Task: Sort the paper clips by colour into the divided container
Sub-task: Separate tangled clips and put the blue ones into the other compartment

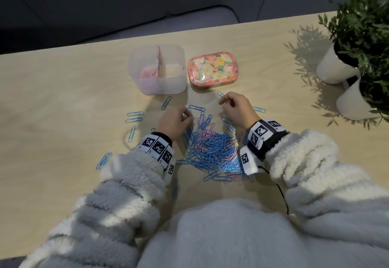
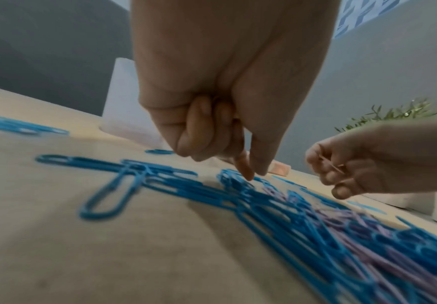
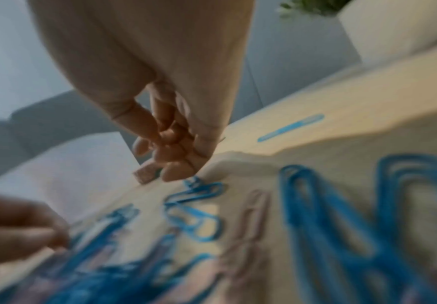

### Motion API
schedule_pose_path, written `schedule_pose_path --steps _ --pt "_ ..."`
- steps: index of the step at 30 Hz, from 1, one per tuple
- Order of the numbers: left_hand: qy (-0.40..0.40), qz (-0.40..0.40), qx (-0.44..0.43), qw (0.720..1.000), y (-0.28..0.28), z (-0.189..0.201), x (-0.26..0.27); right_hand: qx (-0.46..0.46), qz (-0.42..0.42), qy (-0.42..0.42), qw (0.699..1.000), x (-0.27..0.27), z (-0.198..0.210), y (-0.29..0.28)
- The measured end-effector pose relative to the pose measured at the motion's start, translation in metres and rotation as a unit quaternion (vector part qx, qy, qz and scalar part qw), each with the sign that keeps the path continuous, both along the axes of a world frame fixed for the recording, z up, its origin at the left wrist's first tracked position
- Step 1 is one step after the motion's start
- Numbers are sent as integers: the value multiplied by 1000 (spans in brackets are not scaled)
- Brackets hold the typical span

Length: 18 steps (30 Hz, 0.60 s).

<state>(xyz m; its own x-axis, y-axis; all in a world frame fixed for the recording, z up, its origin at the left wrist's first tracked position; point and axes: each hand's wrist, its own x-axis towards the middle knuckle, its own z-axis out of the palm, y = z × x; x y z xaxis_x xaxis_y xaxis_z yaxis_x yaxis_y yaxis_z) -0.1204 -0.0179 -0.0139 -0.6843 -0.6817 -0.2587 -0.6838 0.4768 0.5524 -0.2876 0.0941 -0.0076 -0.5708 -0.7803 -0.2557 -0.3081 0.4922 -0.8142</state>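
Observation:
A mixed pile of blue and pink paper clips (image 1: pixel 212 147) lies on the table between my hands. The translucent divided container (image 1: pixel 181 78) stands behind it, with pink clips (image 1: pixel 148 73) in its left compartment. My left hand (image 2: pixel 255 174) has its fingers curled, and its thumb and index tips pinch blue clips (image 2: pixel 233 181) at the pile's far left edge. My right hand (image 1: pixel 223 101) hovers over the pile's far right edge with curled fingers. The left wrist view shows it pinching a thin pink clip (image 2: pixel 330 165). The right wrist view is blurred.
A floral tin (image 1: pixel 211 70) sits right of the container. Loose blue clips (image 1: pixel 134 118) lie scattered to the left, with one (image 1: pixel 259 109) to the right. Two white plant pots (image 1: pixel 336 70) stand at the table's right edge. The table's far edge (image 1: pixel 210 26) runs behind the container.

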Motion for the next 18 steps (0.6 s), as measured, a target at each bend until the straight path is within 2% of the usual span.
schedule_pose_path --steps 2,3,5,7,11,15,18 --pt "-1 0 3 1000 8 -2 -7 1 -25 -115 993 5 6 -3" --pt "-3 0 2 1000 11 -3 -10 6 -6 -123 992 8 8 -4" --pt "-9 1 -7 1000 16 -2 -15 29 89 -44 995 15 12 -5" --pt "-12 7 5 1000 17 -2 -18 80 171 57 980 20 14 -7" --pt "-27 6 36 999 17 -1 -16 159 242 188 939 24 15 -10" --pt "-21 30 48 998 14 -1 -11 180 271 212 922 21 14 -8" --pt "12 57 93 994 7 2 -6 187 270 161 931 14 15 -5"
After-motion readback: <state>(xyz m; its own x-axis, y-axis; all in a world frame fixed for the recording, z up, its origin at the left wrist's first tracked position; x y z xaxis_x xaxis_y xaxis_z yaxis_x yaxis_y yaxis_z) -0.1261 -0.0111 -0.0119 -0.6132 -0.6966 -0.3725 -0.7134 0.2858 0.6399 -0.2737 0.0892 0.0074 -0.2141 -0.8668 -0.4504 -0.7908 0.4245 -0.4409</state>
